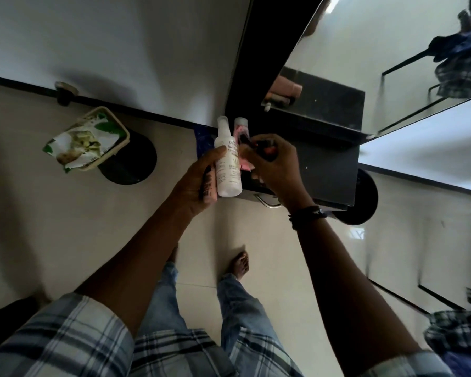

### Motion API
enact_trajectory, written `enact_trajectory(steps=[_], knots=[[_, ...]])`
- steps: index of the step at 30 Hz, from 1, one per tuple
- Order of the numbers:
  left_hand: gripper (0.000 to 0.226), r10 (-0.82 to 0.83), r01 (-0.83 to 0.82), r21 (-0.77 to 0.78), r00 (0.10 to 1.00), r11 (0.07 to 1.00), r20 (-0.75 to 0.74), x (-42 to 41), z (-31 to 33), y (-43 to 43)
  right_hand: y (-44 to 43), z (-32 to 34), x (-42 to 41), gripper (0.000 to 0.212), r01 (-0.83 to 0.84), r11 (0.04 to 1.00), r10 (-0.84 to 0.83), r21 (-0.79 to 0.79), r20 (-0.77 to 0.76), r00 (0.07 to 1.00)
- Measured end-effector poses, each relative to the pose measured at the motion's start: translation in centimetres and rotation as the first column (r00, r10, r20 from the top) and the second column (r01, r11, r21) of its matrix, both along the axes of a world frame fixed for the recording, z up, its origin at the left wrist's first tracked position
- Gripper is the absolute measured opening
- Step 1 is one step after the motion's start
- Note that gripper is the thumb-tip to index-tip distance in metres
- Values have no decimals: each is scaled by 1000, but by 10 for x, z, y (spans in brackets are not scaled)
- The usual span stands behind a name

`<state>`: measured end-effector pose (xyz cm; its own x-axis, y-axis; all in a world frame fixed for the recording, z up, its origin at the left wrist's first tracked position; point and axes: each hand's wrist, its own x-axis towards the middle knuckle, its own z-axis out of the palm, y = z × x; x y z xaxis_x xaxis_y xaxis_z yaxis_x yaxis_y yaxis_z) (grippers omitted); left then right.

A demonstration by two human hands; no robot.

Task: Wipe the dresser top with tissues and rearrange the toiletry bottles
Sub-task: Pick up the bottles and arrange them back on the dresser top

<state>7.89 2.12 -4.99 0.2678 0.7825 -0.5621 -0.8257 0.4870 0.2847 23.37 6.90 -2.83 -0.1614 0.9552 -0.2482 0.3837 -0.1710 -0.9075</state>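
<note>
Left grip (197, 183) curled round tall white plastic spray bottle (227, 164) and dark blue bottle (202, 142), held just beside dark desk (329, 170); right grip (275, 164) pinched small dark item (265, 148) above desk; pink bottle (241, 130) between them

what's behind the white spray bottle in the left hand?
A dark blue bottle sticks out behind the white spray bottle; the left hand grips both. Its fingers and the white bottle cover the blue one's lower part.
</note>
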Motion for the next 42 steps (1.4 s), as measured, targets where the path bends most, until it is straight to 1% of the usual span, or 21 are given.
enact_trajectory(steps=[2,7,9,11,13,15,17,18,19,20,21,22,23,25,27,29,32,36,38,40,42], knots=[[77,-18,17,22,999,1000,36,0,9,-10,-10,7,-6,21,14,999,-15,-43,-42,999],[80,8,-14,80,997,997,76,-1,21,-17,-17,16,-12,22,-3,986,-14,-166,-102,995],[81,13,-22,111,997,994,75,-4,28,-16,-19,22,-14,15,0,983,-31,-182,-163,986],[80,13,-23,135,998,991,69,-5,36,-15,-20,34,-16,12,0,987,-33,-163,-202,979],[73,15,-28,171,997,985,77,-6,47,-12,-19,46,-18,18,10,994,-27,-108,-165,986],[66,34,-59,214,993,975,116,-7,61,-9,-15,62,-21,23,75,997,-76,-15,-113,991],[72,44,-83,224,983,971,177,-10,77,-4,-6,83,-23,20,159,978,-155,131,-44,987],[71,40,-90,235,977,968,210,-11,84,-1,0,94,-24,18,177,957,-187,230,26,982],[68,32,-91,258,974,962,223,-14,92,1,7,107,-25,18,157,924,-209,348,119,971],[66,34,-96,276,975,956,218,-16,99,3,13,120,-27,20,83,886,-209,456,232,950],[68,52,-110,284,978,952,203,-19,107,5,18,132,-30,23,-36,842,-184,538,350,919],[72,77,-130,286,979,949,189,-22,114,7,22,144,-34,28,-185,791,-143,583,471,871],[75,98,-149,287,978,946,183,-26,119,10,27,155,-40,34,-335,737,-103,587,587,803],[79,106,-158,304,978,939,180,-34,130,12,37,173,-52,46,-566,649,-75,508,783,617],[90,106,-152,305,981,940,164,-43,137,12,50,185,-64,53,-678,626,-89,385,899,429],[101,99,-143,298,982,944,159,-52,140,9,63,192,-71,52,-696,645,-126,315,943,309],[104,88,-135,287,981,948,171,-67,141,2,76,198,-75,47,-696,663,-188,278,961,205],[107,45,-96,234,975,967,215,-84,134,-12,78,200,-83,28,-717,651,-203,248,968,150],[109,33,-78,214,978,974,204,-88,130,-20,75,197,-85,28,-717,661,-197,219,974,116],[110,38,-78,169,973,983,228,-89,125,-26,71,199,-88,29,-712,673,-196,199,977,88],[109,40,-72,151,979,986,201,-88,121,-30,66,203,-91,31,-707,683,-193,183,979,67]])
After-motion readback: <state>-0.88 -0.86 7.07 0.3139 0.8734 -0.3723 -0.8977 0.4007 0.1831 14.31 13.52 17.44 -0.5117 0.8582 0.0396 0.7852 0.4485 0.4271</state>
